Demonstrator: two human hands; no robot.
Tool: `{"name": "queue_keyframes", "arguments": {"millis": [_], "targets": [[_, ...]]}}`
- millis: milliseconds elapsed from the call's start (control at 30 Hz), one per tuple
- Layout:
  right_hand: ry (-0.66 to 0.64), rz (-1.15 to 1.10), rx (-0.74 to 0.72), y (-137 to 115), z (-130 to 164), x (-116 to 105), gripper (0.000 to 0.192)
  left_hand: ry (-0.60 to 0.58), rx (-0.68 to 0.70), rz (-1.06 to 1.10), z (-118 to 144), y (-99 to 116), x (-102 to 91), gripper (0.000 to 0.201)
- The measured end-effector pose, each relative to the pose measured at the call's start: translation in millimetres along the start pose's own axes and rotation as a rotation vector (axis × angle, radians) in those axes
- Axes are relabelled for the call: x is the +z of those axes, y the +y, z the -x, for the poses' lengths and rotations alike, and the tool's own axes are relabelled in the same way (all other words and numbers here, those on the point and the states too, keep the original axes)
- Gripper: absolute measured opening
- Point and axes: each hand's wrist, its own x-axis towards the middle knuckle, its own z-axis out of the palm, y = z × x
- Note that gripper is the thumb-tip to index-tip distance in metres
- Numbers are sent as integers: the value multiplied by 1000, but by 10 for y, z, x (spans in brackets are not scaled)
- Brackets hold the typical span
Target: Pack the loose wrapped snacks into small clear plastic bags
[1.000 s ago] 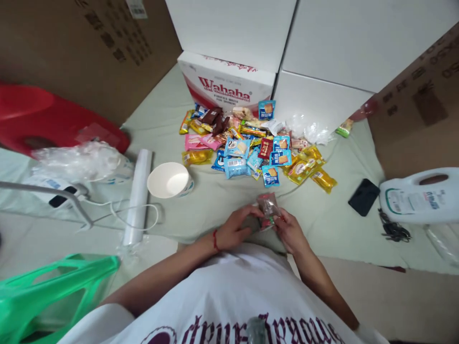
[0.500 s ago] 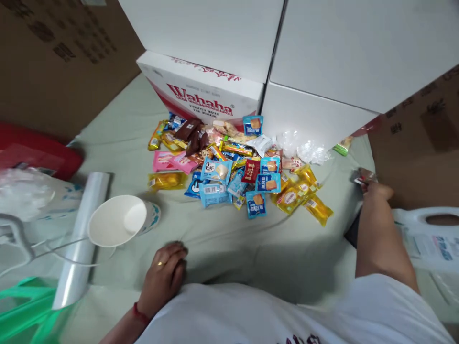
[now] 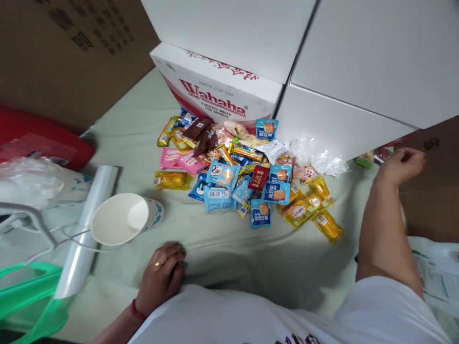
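one open cup [image 3: 116, 219] near left hand [image 3: 161, 270]

We seem to be in a room of a home, with a makeshift storage corner. Household goods tell us so: a pale green cloth [image 3: 211, 229] spread across the middle, loose snack packets [image 3: 224, 174] heaped on it, a paper cup [image 3: 122, 220] at left, a green plastic stool [image 3: 30, 291] at lower left and a white jug [image 3: 437, 270] at lower right. Brown cardboard [image 3: 71, 62] at upper left and a drinking-water box [image 3: 215, 98] at upper centre suggest storage to us.
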Motion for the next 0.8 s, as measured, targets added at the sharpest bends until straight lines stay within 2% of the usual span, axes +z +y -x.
{"name": "queue_keyframes", "arguments": {"millis": [67, 167, 200, 233, 300, 333, 367, 400, 467, 500, 567, 667, 733, 800], "targets": [[-95, -2, -87, -168, 317, 139, 5, 11, 0, 14, -3, 21, 8, 15], [-454, 65, -118, -421, 749, 367, 16, 22, -11, 49, -16, 63, 11, 14], [-483, 90, -92, -498, 857, 402, 14, 19, -17, 69, -19, 75, 5, 13], [-451, 91, -58, -570, 950, 402, 11, 13, -27, 97, -21, 85, -4, 12], [-304, -41, 35, -714, 1143, 291, 8, 4, -64, 179, -25, 101, -38, 11], [-242, -180, 106, -792, 1269, 189, 10, 4, -103, 235, -32, 112, -61, 11], [-232, -347, 199, -875, 1431, 70, 13, 9, -157, 297, -46, 128, -84, 11], [-280, -518, 310, -967, 1636, -55, 17, 12, -223, 365, -72, 154, -104, 12], [-524, -793, 537, -1175, 2166, -283, 28, 3, -367, 520, -171, 238, -118, 16], [-666, -861, 638, -1288, 2471, -371, 32, -25, -425, 613, -247, 295, -105, 18], [-849, -916, 800, -1520, 3091, -480, 37, -117, -530, 873, -444, 421, -25, 24], [-922, -917, 948, -1809, 3829, -510, 40, -245, -604, 1236, -772, 573, 179, 57], [-907, -879, 955, -1910, 4088, -493, 39, -330, -609, 1352, -939, 616, 300, 57], [-842, -825, 887, -1923, 4152, -494, 36, -359, -612, 1361, -1024, 607, 364, 48]]}}
